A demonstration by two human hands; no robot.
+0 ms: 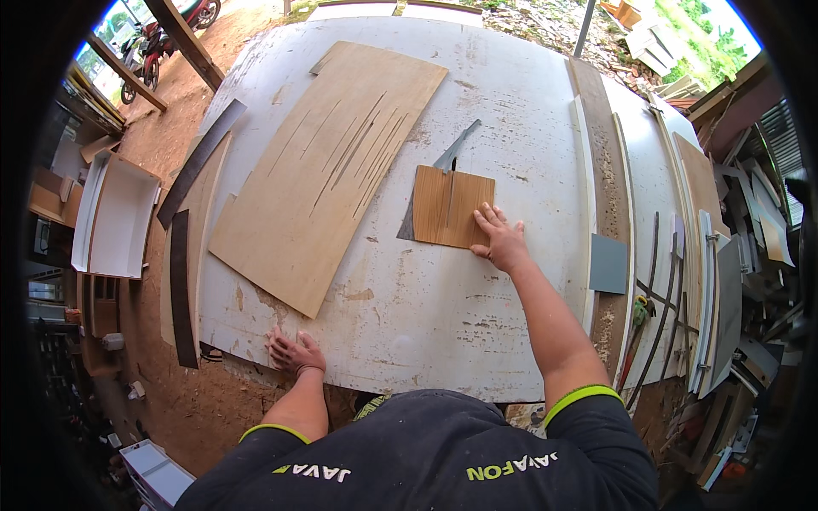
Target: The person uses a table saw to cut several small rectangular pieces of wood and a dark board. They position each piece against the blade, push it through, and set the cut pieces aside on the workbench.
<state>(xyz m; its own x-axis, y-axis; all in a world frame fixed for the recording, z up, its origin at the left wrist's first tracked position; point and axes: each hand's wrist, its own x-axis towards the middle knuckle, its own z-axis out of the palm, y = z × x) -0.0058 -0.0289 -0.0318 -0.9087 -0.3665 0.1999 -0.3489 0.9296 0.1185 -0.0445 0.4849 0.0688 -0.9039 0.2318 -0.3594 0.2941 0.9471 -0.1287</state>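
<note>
1. The right grip point(504, 243) is resting palm down with fingers spread wide, the fingertips touching the near right corner of a wood-grained square board point(433, 209) without closing round it.
2. The board is lying just left of this grip, a dark line running into it from its far edge; a grey pointed piece point(408, 223) is showing from beneath, its tip reaching beyond.
3. The left grip point(298, 353) is lying loosely spread, holding nothing, on the near left part of the white counter point(511, 341).
4. Around both grips the counter's surface is showing scuffs, brown stains and chipped patches.
5. A large plywood panel point(290, 200) with dark streaks is lying beyond the left grip, and two dark strips point(182, 289) are curving along the counter's left side.
6. To the right of the right grip, a grey square panel point(607, 264) is resting across a long brown board point(607, 153).
7. Well left of the left grip, a white open box point(119, 213) is standing above the reddish earth floor point(196, 404).
8. Far beyond both grips, motorbikes point(153, 55) are standing at left and rubble point(532, 47) is spreading at right.
</note>
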